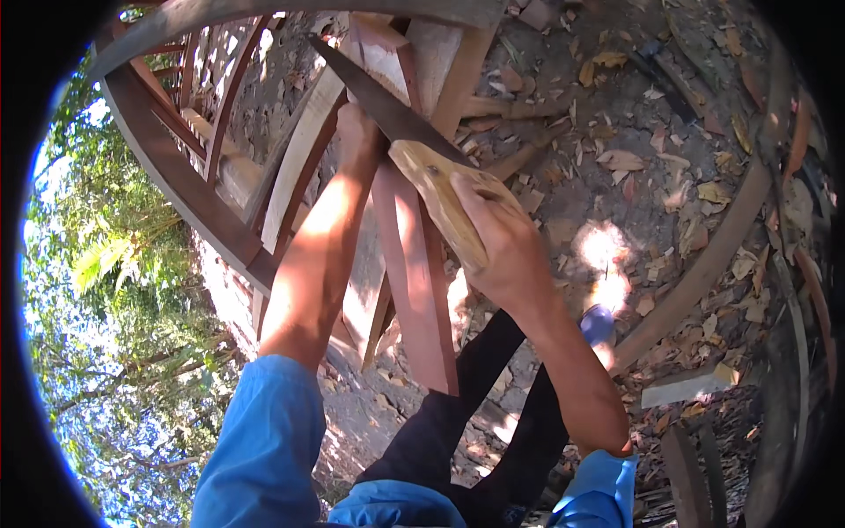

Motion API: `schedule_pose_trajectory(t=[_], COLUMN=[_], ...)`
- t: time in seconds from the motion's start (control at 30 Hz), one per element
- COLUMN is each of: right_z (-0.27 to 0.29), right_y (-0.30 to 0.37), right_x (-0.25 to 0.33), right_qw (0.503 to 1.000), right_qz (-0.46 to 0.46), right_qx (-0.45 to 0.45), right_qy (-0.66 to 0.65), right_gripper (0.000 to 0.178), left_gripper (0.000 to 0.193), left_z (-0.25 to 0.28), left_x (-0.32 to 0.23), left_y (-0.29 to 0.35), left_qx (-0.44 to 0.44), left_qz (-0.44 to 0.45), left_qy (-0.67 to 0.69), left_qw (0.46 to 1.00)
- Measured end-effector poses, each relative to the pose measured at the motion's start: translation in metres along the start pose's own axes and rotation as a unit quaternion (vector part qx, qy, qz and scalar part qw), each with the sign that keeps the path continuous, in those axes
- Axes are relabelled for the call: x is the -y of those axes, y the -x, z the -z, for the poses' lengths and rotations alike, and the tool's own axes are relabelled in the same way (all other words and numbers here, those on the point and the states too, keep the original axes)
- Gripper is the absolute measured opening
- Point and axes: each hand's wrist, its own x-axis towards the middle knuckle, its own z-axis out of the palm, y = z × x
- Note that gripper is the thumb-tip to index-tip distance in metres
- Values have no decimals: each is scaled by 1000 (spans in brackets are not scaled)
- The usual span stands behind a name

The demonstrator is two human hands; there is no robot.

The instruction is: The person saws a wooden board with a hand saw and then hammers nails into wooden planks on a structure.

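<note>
A handsaw (387,106) with a dark blade and a pale wooden handle slants across a reddish-brown wooden beam (407,255). My right hand (506,242) is closed around the handle, and the blade points away to the upper left. Just left of the blade, my left hand (356,132) grips the beam; its fingers are partly hidden by the blade and the wood. The beam runs from the far end down toward my legs. Whether the teeth bite into the wood, I cannot tell.
A curved wooden frame (167,194) arches over the upper left. Pale planks (304,158) lie beside the beam. Leaves and wood chips cover the ground (651,176). A long timber (704,273) curves along the right, near a short offcut (687,387). My dark-trousered legs (422,440) are below.
</note>
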Motion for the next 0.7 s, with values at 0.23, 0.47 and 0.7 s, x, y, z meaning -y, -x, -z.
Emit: schedule_pose_trajectory(t=[0.23, 0.47, 0.7], right_z=[65, -55, 67], right_y=[140, -54, 173], right_x=[12, 1, -5], right_qw=[999, 997, 996], right_qz=[-30, 37, -52], right_qx=[-33, -61, 42], right_qy=[-23, 43, 60], right_gripper=[65, 63, 64], left_gripper=[80, 64, 65], left_z=[-4, 1, -36], left_x=[1, 43, 21], left_y=[-14, -49, -15], left_qx=[-125, -51, -71], left_qz=[66, -109, 70], left_qy=[-43, -67, 16], left_qw=[989, 990, 995])
